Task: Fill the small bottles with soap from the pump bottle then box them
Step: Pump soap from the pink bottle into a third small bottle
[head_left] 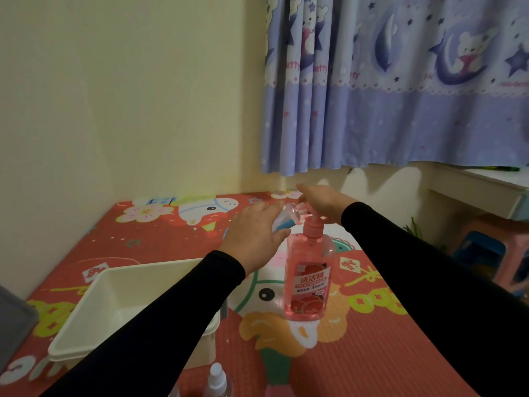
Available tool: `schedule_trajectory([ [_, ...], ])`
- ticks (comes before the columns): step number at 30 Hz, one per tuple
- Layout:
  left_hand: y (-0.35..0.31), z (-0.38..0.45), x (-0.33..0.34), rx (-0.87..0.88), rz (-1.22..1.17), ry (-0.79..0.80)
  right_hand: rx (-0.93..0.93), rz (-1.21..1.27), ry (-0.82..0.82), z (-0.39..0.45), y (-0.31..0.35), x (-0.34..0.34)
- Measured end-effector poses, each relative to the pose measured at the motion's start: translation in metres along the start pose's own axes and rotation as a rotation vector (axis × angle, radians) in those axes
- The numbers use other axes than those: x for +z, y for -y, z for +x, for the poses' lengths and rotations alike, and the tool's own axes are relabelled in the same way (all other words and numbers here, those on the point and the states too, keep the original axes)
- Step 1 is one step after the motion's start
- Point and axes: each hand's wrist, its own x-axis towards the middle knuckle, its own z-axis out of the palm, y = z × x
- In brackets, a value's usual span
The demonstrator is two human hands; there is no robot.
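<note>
A pink pump bottle (310, 279) of dish soap stands upright on the red patterned table (386, 353), right of centre. My right hand (320, 203) rests on top of its pump head, fingers stretched over it. My left hand (254, 236) holds a small clear bottle (283, 220) tilted, its mouth up against the pump's nozzle. A white box (94, 319) sits at the left front, partly hidden by my left sleeve. Another small spray bottle (216, 381) stands at the bottom edge.
A yellow wall runs behind the table and a blue patterned curtain (400, 96) hangs at the right. A grey object (11, 325) sits at the far left edge. Right of the table are a white ledge and coloured stools (492, 256).
</note>
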Motion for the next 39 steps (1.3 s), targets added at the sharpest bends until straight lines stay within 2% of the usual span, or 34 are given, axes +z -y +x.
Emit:
schedule_trajectory([
  [7, 0.003, -0.007, 0.011, -0.011, -0.022, 0.019, -0.026, 0.077, 0.010, -0.003, -0.005, 0.012],
  [13, 0.001, -0.001, 0.003, 0.004, -0.034, 0.009, -0.030, -0.017, 0.020, -0.009, 0.003, -0.001],
  [21, 0.004, -0.004, 0.011, -0.010, -0.019, 0.018, -0.044, 0.118, 0.013, -0.005, -0.006, 0.013],
  [30, 0.000, 0.000, 0.000, 0.004, -0.007, -0.006, -0.028, -0.032, 0.020, -0.010, 0.004, -0.002],
  [33, 0.002, -0.002, 0.004, 0.003, -0.012, 0.005, -0.047, 0.014, -0.015, -0.004, 0.000, 0.002],
  [39, 0.005, -0.005, 0.012, 0.008, -0.014, 0.014, -0.042, 0.054, 0.024, -0.008, -0.003, 0.009],
])
